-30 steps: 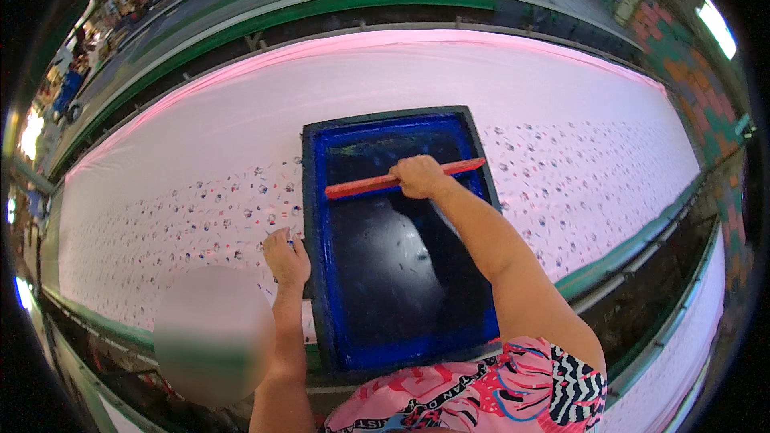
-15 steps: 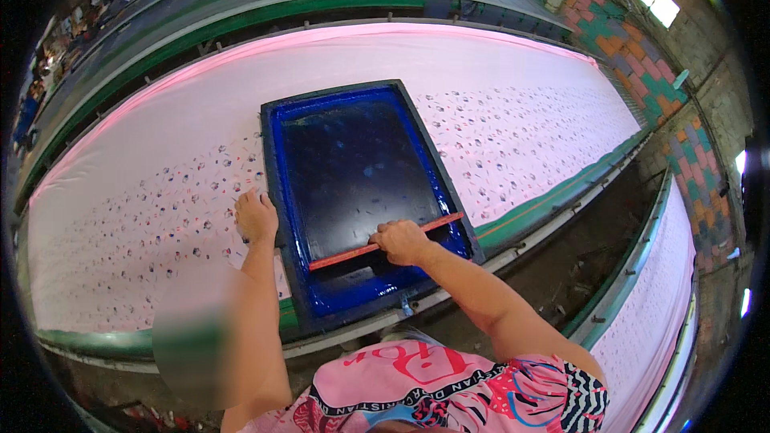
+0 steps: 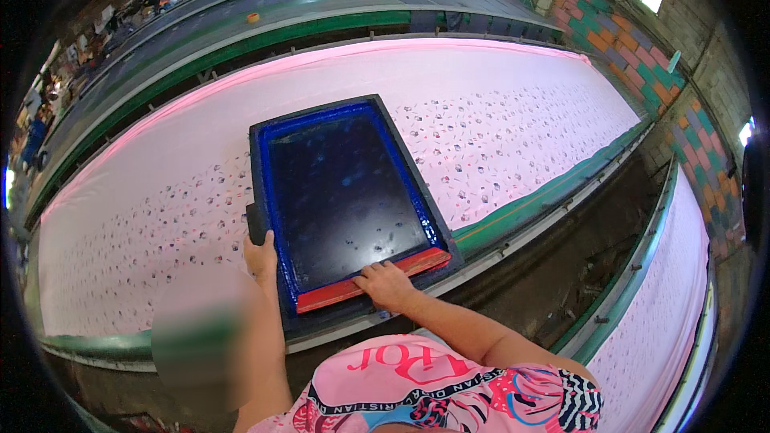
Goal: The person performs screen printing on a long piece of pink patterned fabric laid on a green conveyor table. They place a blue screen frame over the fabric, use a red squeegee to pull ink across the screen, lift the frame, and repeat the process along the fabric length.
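Okay so the long, straight red squeegee bar [image 3: 331,295] is sitting across the near end of a dark rectangular frame [image 3: 345,192] lined with wet-looking bright blue, tilted a bit. The right hand [image 3: 387,285] has its fingers closed over the bar's middle. The left hand [image 3: 260,256] is at the frame's left edge, right by a small dark block [image 3: 255,223]; thumb's up, but from here I can't tell how far it's closed or whether it's got hold of anything. The frame lies on pale pink cloth [image 3: 493,152] with tiny dark and red motifs, over a long green-edged table [image 3: 513,220]. Another long table's behind it, with a small orange ring-shaped roll [image 3: 253,18] on top.
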`<state>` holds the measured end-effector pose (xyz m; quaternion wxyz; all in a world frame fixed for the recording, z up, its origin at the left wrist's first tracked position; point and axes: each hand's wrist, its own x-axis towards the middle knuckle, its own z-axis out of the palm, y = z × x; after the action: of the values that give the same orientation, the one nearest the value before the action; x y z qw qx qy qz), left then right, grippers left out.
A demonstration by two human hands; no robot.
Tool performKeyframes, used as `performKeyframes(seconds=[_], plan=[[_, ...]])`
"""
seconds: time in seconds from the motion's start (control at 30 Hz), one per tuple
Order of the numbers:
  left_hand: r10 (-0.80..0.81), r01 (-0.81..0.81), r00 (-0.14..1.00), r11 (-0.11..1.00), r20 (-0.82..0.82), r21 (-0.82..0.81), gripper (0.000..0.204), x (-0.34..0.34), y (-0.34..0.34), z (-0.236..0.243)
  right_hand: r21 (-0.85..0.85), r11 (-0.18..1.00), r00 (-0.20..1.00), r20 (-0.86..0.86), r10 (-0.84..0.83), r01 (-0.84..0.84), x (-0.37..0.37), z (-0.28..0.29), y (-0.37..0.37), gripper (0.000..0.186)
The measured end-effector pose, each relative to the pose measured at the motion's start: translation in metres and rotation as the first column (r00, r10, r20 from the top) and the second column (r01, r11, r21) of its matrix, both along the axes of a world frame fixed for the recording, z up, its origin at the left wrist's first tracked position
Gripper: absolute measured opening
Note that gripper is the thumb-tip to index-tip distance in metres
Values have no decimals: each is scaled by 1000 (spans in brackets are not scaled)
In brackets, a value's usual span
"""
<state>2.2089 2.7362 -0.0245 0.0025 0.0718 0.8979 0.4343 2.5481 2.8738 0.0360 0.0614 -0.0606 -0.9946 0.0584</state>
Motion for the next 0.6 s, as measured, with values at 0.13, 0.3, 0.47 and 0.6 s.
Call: performKeyframes(seconds=[0.13,0.3,0.47,0.6], plan=[[25,-26,999,999,-38,-32,59,4,5,-6,-29,999,999,37,37,-36,11,-6,4,32],[43,-56,991,994,-130,-97,53,-6,-2,-13,-302,887,937,-81,340,-348,36,-17,56,55],[83,-116,975,981,-206,-153,50,-5,9,-21,-498,847,940,-342,4,-185,68,-22,145,48],[97,-138,964,978,-249,-154,43,-6,2,-25,-441,843,839,-291,-460,309,80,-4,208,57]])
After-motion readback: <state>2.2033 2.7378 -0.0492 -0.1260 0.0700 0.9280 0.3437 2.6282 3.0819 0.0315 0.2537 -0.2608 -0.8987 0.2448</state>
